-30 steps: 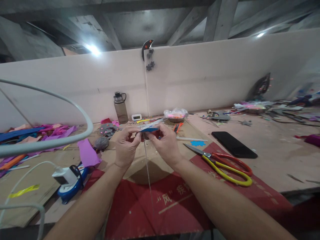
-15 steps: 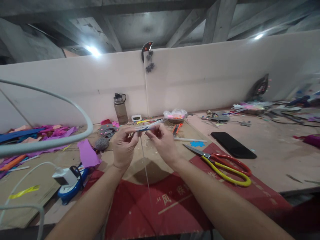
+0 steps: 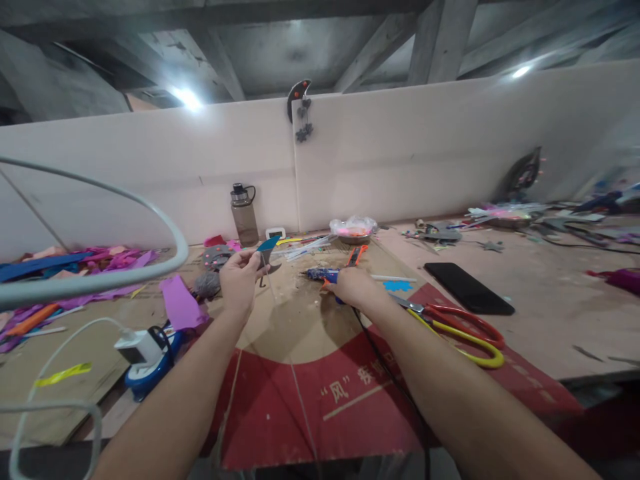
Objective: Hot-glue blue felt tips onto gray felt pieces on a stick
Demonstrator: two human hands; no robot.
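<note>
My left hand [image 3: 240, 279] pinches a small cut-out piece of blue and dark grey felt [image 3: 269, 247], raised over the cardboard sheet. A thin thread runs down from near that hand across the board. My right hand [image 3: 353, 287] is wrapped round a blue glue gun [image 3: 323, 274], its nozzle pointing left towards the felt. From the glue gun a black cord [image 3: 380, 360] trails to the table's front edge. A blue felt flower-like shape [image 3: 399, 286] and red-and-yellow-handled scissors [image 3: 467, 340] lie right of my right hand.
Beyond my hands are an orange utility knife [image 3: 357, 254], a bowl [image 3: 353, 231] and a bottle [image 3: 245, 217]. A black phone [image 3: 467, 288] lies to the right. Purple felt [image 3: 183, 303] and a power strip [image 3: 143, 380] with plugged chargers sit left. A white tube [image 3: 100, 293] arcs across.
Both hands were together at the felt piece. My right hand has moved away, right and slightly down, and now grips the glue gun. My left hand keeps the felt, now turned upright.
</note>
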